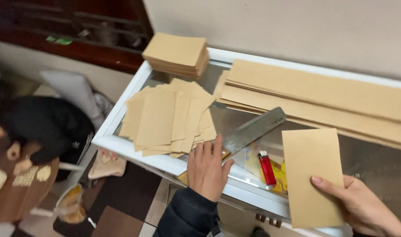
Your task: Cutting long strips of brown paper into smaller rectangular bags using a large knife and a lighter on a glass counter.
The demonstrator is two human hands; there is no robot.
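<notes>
Right hand [367,206] grips paper sheet [312,175]; left hand [205,169] on knife [248,131].

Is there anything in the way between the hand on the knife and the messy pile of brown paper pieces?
Nothing visible. The left hand rests on the big knife, right beside the loose paper pieces, and its fingertips almost reach their edge. The red lighter lies on the other side, toward the right hand, which holds one brown sheet.
</notes>
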